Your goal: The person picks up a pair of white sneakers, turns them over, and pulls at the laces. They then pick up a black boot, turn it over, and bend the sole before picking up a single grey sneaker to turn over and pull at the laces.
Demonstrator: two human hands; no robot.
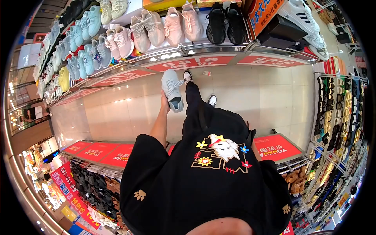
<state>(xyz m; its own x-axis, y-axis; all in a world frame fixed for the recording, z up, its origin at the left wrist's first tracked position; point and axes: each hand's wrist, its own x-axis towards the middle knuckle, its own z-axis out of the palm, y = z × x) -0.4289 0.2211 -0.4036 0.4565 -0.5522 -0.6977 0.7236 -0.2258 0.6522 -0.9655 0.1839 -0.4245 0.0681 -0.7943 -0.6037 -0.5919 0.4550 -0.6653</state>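
My left hand (165,102) is closed around the side and heel of a pale blue-grey sneaker (170,87), with part of my fingers hidden behind it. The laced shoe is held out over the floor, its toe toward the display rack and its opening toward me. Of my right arm only a sliver of forearm shows beside my black shirt; the hand itself is hidden. Facing me on the rack are pink sneakers (174,26), beige-pink sneakers (147,29) and black sneakers (226,24).
Red sale signs (196,62) line the rack's front rail. Light blue sneakers (84,29) fill its left side. Shelves of slippers (337,105) stand at right. Behind me is another rack with red panels (105,152). My feet stand on a tiled floor (250,94).
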